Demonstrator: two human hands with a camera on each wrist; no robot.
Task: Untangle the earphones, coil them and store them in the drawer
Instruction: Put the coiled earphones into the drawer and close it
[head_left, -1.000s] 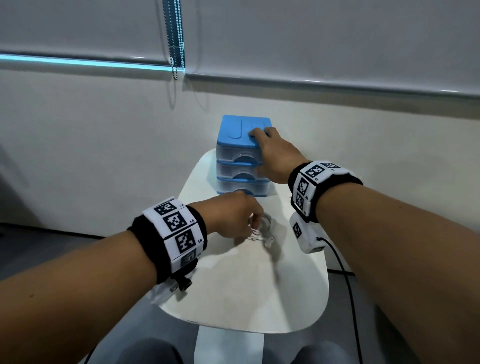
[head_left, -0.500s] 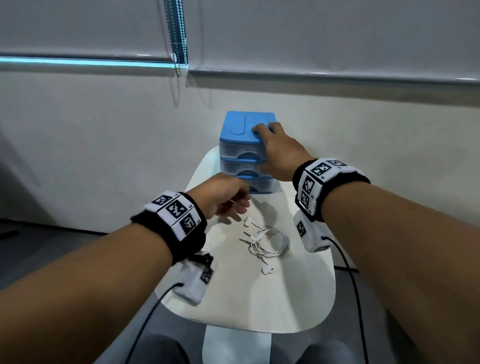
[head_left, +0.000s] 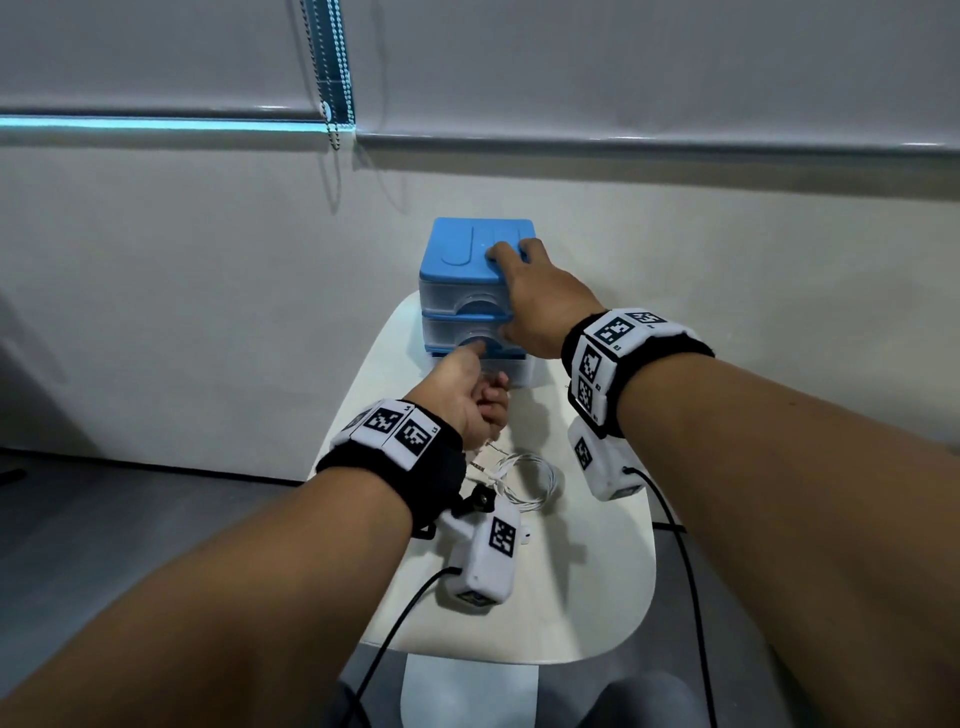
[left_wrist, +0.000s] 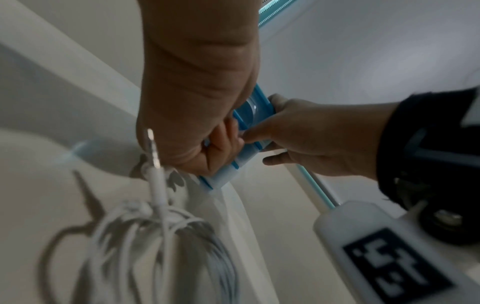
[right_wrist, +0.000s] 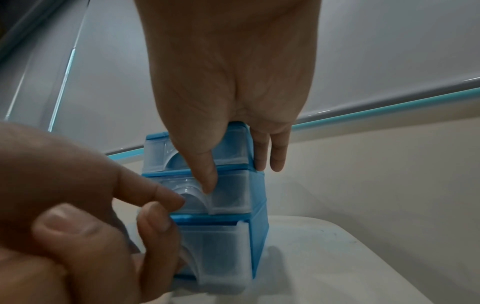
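The white earphones (head_left: 524, 478) lie coiled on the white table (head_left: 576, 597), just behind my left wrist; their jack plug (left_wrist: 153, 148) sticks up from the coil (left_wrist: 155, 236). A blue drawer unit (head_left: 467, 254) with three translucent drawers stands at the table's far end. My right hand (head_left: 519, 291) clasps it from above, thumb down the front and fingers over the right side (right_wrist: 267, 152). At the drawer fronts, my left hand (head_left: 488, 379) has its index tip in the middle drawer's handle recess (right_wrist: 187, 195). Its other fingers curl into the bottom drawer's handle (right_wrist: 192, 265); that drawer stands slightly out.
The small rounded table ends close on both sides and toward me, with grey floor below. A pale wall (head_left: 208, 312) rises right behind the drawer unit. A bead chain (head_left: 332, 78) hangs from the blind above. Cables run from both wrist cameras.
My left hand has let go of the earphones, which now lie coiled on the table, and has moved forward to the drawer fronts. My right hand has stayed on the unit.
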